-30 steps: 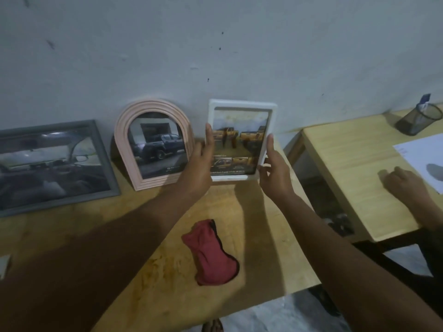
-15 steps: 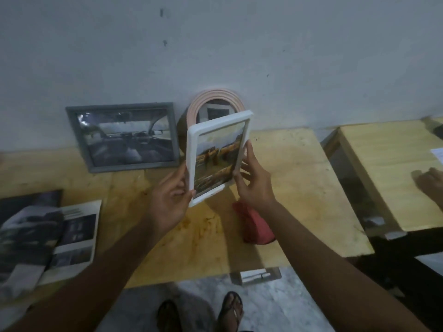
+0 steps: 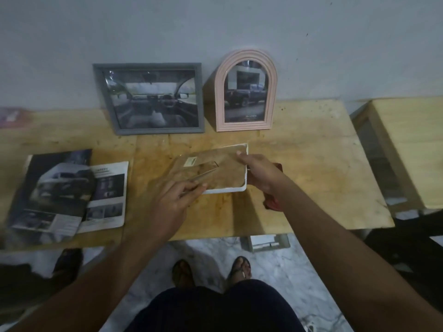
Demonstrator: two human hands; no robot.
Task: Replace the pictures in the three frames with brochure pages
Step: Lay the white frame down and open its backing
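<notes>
1. The white frame (image 3: 223, 173) is in the middle of the picture, over the counter (image 3: 311, 176), brown back up.
2. The left hand (image 3: 172, 202) has its grip pinching the frame's lower left edge. The right hand (image 3: 261, 176) has its grip wrapped on the right side.
3. I think this is the opening step. Next, the back must come off gently.
4. The brochure (image 3: 67, 192) lies open at the left.

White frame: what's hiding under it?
A red cloth peeks out under the right hand; the wooden table lies below. The white frame faces down, so its picture is hidden.
</notes>
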